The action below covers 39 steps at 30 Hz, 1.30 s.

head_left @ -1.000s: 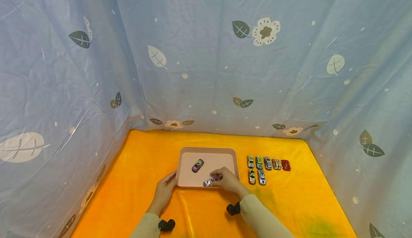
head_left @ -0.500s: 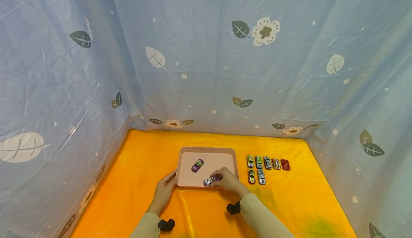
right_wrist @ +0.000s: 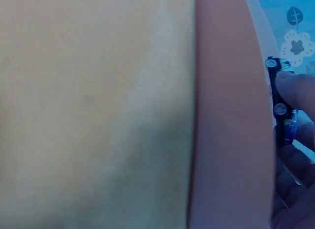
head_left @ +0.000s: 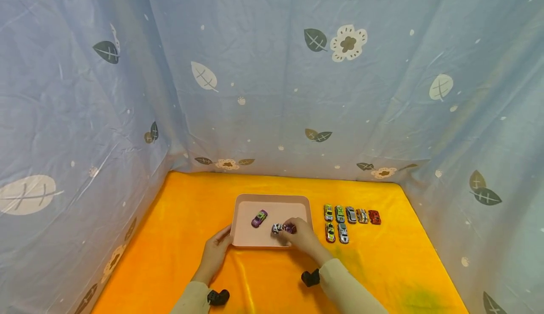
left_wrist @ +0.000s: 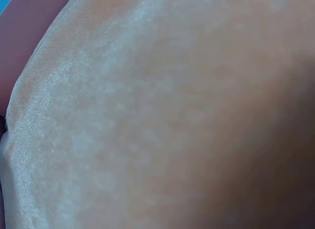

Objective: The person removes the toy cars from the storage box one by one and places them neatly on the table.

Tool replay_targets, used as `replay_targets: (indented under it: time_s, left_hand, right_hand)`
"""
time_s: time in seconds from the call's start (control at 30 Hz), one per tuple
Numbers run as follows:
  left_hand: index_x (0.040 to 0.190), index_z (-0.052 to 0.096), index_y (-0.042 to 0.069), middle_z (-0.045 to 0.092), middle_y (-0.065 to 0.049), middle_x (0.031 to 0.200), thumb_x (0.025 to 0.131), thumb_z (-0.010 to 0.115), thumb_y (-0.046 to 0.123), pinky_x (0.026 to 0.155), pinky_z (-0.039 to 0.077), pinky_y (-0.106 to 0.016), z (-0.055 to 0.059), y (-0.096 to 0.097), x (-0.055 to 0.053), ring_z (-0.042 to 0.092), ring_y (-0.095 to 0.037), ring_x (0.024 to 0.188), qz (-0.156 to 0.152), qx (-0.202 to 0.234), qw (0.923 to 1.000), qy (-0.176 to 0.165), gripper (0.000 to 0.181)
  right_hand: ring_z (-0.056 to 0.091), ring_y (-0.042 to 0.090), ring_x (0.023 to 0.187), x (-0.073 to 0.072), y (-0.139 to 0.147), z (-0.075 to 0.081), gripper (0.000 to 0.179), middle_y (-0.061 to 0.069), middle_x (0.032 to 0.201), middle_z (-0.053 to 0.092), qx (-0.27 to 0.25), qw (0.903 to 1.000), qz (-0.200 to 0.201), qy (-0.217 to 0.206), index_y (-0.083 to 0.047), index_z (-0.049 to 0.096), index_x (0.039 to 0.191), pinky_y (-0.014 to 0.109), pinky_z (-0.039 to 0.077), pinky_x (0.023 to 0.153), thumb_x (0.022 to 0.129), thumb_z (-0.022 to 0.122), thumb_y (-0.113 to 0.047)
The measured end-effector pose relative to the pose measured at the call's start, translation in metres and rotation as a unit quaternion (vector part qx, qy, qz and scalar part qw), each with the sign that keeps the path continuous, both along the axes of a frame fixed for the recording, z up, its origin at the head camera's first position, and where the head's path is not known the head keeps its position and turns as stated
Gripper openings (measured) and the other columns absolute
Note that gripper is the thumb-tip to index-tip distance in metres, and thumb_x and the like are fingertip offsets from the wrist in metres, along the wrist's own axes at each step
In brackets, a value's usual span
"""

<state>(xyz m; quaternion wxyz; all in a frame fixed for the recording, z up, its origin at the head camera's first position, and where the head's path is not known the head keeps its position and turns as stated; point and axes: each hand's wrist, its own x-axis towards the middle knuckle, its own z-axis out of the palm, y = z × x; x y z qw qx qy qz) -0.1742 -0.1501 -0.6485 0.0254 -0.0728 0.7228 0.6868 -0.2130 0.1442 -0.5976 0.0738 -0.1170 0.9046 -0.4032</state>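
Observation:
In the head view my left hand (head_left: pixel 214 252) grips the left edge of a shallow pink tray (head_left: pixel 231 219), near its front corner. My right hand (head_left: pixel 303 238) reaches over the tray's front right and pinches a white and purple toy car (head_left: pixel 277 228), partly hidden by the fingers. Another toy car (head_left: pixel 259 218), purple with a green top, sits slanted in the tray's left half. In the right wrist view the thumb presses on the held toy car (right_wrist: pixel 279 98), whose wheels show. The left wrist view shows no fingers, only blurred cloth and part of the tray (left_wrist: pixel 29 37).
Right of the tray, several toy cars stand in a back row, ending in a red car (head_left: pixel 374 217). In front of them are a yellow car (head_left: pixel 330 232) and a silver car (head_left: pixel 343 233). Yellow cloth (head_left: pixel 191 200) covers the surface; a patterned blue curtain (head_left: pixel 263 68) surrounds it.
My right hand has moved the white and purple car slightly away from the tray's front wall and turned it more sideways. The left hand stays at the tray's edge.

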Motion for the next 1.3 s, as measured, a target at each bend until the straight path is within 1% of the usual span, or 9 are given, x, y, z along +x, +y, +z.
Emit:
replay_targets:
  time_s: [0.1,0.33,0.53,0.63,0.77,0.87,0.97,1.13,1.3]
  left_hand:
    - [0.137,0.058,0.016,0.056,-0.003,0.136,0.096,0.062,0.029,0.103,0.042,-0.038,-0.001,0.000,-0.001,0.047,-0.022,0.129,0.002,0.005,1.0000,-0.001,0.043]
    - [0.137,0.057,0.016,0.056,-0.003,0.137,0.096,0.062,0.028,0.104,0.042,-0.037,0.000,0.001,-0.001,0.046,-0.021,0.130,-0.003,0.011,0.9999,-0.001,0.043]
    - [0.139,0.056,0.017,0.054,-0.001,0.139,0.096,0.061,0.029,0.106,0.039,-0.038,0.003,-0.001,-0.001,0.041,-0.020,0.134,-0.002,0.004,1.0000,-0.005,0.044]
    - [0.139,0.055,0.014,0.053,-0.003,0.140,0.097,0.061,0.025,0.106,0.038,-0.038,0.010,-0.001,0.001,0.040,-0.021,0.135,-0.008,0.009,0.9999,-0.007,0.044]
    - [0.140,0.052,0.007,0.051,-0.009,0.141,0.098,0.060,0.020,0.105,0.039,-0.040,0.029,0.001,0.008,0.039,-0.025,0.135,-0.020,0.007,0.9998,-0.004,0.045]
    - [0.141,0.051,0.005,0.050,-0.011,0.142,0.098,0.059,0.019,0.105,0.040,-0.039,0.042,0.003,0.013,0.039,-0.025,0.135,-0.025,-0.001,0.9997,-0.004,0.046]
    - [0.141,0.050,0.005,0.050,-0.011,0.142,0.098,0.059,0.020,0.105,0.040,-0.038,0.047,0.005,0.014,0.040,-0.024,0.134,-0.026,-0.003,0.9996,-0.006,0.046]
    - [0.141,0.052,0.006,0.051,-0.010,0.141,0.098,0.059,0.020,0.105,0.039,-0.041,0.041,0.004,0.012,0.039,-0.026,0.135,-0.023,-0.006,0.9997,-0.003,0.045]
    - [0.139,0.054,0.011,0.053,-0.006,0.140,0.097,0.060,0.021,0.107,0.037,-0.041,0.020,0.001,0.005,0.039,-0.024,0.135,-0.015,0.003,0.9999,-0.004,0.044]
  right_hand:
    - [0.053,0.014,0.080,0.000,0.005,0.006,0.024,0.001,0.093,0.058,-0.008,0.9995,-0.014,0.027,-0.009,0.066,0.102,0.029,0.051,0.072,0.087,0.073,-0.027]
    - [0.055,0.013,0.078,0.003,0.025,0.023,0.030,-0.003,0.090,0.059,-0.023,0.9968,-0.072,0.028,-0.014,0.065,0.105,0.030,0.051,0.071,0.086,0.073,-0.035]
    - [0.056,0.013,0.078,0.004,0.049,0.021,0.031,-0.001,0.092,0.061,-0.025,0.9909,-0.116,0.064,-0.012,0.068,0.105,0.030,0.052,0.069,0.084,0.076,-0.034]
    - [0.056,0.014,0.079,0.007,0.061,0.017,0.029,0.000,0.093,0.061,-0.022,0.9883,-0.135,0.067,-0.012,0.069,0.104,0.029,0.051,0.069,0.084,0.076,-0.032]
    - [0.055,0.015,0.081,0.011,0.077,0.012,0.031,0.002,0.095,0.061,-0.023,0.9854,-0.159,0.058,-0.010,0.068,0.107,0.027,0.051,0.068,0.086,0.074,-0.032]
    - [0.057,0.018,0.080,0.014,0.090,0.011,0.036,0.006,0.096,0.061,-0.036,0.9815,-0.180,0.053,-0.005,0.067,0.112,0.027,0.052,0.065,0.087,0.074,-0.031]
    - [0.059,0.020,0.081,0.018,0.104,0.008,0.041,0.008,0.097,0.062,-0.038,0.9770,-0.202,0.056,-0.003,0.066,0.115,0.029,0.053,0.064,0.088,0.072,-0.034]
    - [0.059,0.023,0.089,0.025,0.125,0.004,0.046,0.010,0.102,0.062,-0.029,0.9684,-0.243,0.048,-0.005,0.063,0.119,0.032,0.052,0.069,0.091,0.067,-0.041]
    - [0.059,0.026,0.091,0.030,0.141,-0.002,0.052,0.014,0.104,0.062,-0.030,0.9575,-0.285,0.034,-0.002,0.061,0.122,0.033,0.052,0.068,0.092,0.064,-0.044]
